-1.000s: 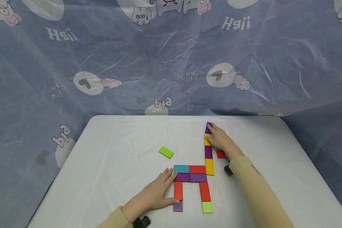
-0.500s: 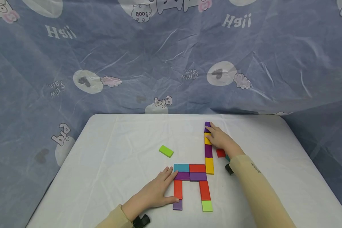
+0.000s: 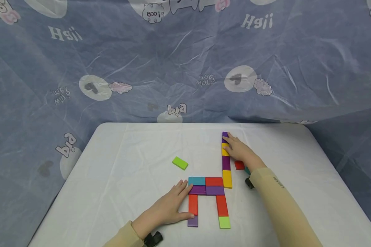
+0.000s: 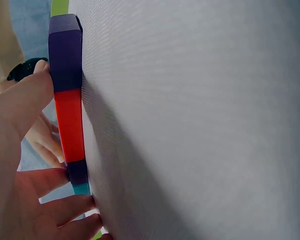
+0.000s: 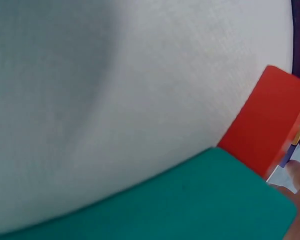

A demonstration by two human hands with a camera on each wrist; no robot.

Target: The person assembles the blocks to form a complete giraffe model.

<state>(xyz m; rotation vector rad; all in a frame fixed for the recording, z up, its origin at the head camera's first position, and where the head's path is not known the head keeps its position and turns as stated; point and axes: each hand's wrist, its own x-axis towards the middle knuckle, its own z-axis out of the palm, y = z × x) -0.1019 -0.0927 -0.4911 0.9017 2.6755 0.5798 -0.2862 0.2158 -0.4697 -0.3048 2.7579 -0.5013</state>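
Flat coloured blocks lie joined on the white table in a four-legged-looking outline. My left hand (image 3: 170,207) rests along its left side with fingers spread. Its fingertips touch near the purple block (image 3: 198,190), and the thumb touches the lower-left purple block (image 3: 192,222); a red block (image 4: 70,125) lies between them. My right hand (image 3: 241,151) lies against the upright column at the right. Its fingers touch the top purple block (image 3: 224,134) and the yellow block (image 3: 224,153) below it, partly covering both. Another purple block (image 3: 226,163) and yellow block (image 3: 227,179) continue the column downward.
A loose lime-green block (image 3: 180,163) lies left of the column. Beside the right wrist are a red block (image 3: 239,165) and a teal block (image 5: 190,200), partly hidden by the forearm in the head view. Patterned blue-grey cloth (image 3: 173,68) hangs behind the table.
The top purple block of the column has shifted slightly left and stands straighter in line, with my right fingers on it. My left hand stays in place.
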